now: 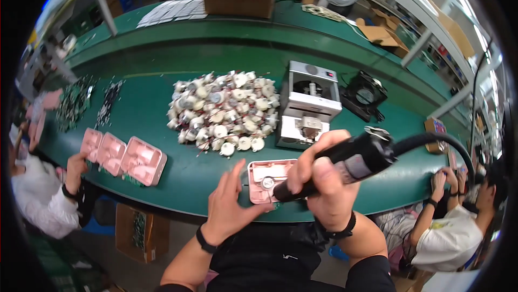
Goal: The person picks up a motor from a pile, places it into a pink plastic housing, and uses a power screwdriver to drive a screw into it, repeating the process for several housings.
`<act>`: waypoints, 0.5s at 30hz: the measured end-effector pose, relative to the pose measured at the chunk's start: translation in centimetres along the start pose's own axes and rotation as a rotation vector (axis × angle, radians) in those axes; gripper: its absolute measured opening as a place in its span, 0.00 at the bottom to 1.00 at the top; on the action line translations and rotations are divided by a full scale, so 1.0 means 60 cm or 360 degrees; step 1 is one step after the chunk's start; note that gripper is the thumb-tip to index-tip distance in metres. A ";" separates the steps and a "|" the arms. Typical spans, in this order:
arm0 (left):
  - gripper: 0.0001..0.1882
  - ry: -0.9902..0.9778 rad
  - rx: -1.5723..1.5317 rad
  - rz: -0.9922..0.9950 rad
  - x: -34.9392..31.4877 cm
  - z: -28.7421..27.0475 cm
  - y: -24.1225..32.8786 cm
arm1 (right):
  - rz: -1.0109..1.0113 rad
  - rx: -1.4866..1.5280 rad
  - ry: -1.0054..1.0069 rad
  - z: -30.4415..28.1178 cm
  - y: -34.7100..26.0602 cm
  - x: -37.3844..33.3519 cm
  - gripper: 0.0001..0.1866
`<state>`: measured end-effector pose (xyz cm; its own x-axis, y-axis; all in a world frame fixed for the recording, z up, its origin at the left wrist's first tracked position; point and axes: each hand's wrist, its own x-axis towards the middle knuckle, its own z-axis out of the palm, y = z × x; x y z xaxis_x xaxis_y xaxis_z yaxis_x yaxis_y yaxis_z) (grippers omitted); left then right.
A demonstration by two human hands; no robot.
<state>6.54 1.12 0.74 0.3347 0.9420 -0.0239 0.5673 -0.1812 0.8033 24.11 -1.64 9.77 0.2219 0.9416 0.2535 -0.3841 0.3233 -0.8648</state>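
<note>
In my right hand (330,197) is a black electric screwdriver (366,154), with a thick black cable running off to the right from its back end. It slants down to the left, and its lower end reaches over an open pink plastic housing (257,169) on the bench before me. A small round metallic-looking part (267,183) sits inside the housing; the screwdriver's tip is hard to make out. Beside the housing's left side, my left hand (229,208) has its fingers spread, the thumb lying along the near edge. My right hand hides the housing's right part.
A heap of small white motors with wires (221,111) lies beyond the housing. Right of it stand a white-and-grey machine (310,103) and a black fan (367,95). Several pink housings (156,157) lie left, near a co-worker's hand (77,165). Another person (448,238) sits right.
</note>
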 end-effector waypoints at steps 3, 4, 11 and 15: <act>0.47 -0.0066 -0.0041 0.0595 -0.034 -0.009 -0.003 | 0.0449 -0.0148 0.0090 0.020 -0.004 -0.028 0.17; 0.43 -0.0093 -0.0108 0.0793 -0.041 0.001 -0.010 | 0.0417 -0.0204 0.0078 0.028 0.014 -0.037 0.17; 0.15 -0.0091 -0.0962 -0.0024 -0.101 0.025 -0.083 | -0.0324 -0.1293 -0.0102 -0.034 0.059 -0.058 0.18; 0.09 0.0093 -0.1033 0.0053 -0.102 0.002 -0.111 | -0.0153 -0.2794 0.0071 -0.125 0.078 -0.094 0.18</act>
<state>0.79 -3.44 -4.53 0.2926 0.9559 0.0251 -0.0188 -0.0205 0.9996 27.79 -6.16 1.01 0.2175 0.9141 0.3421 0.9570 -0.1308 -0.2588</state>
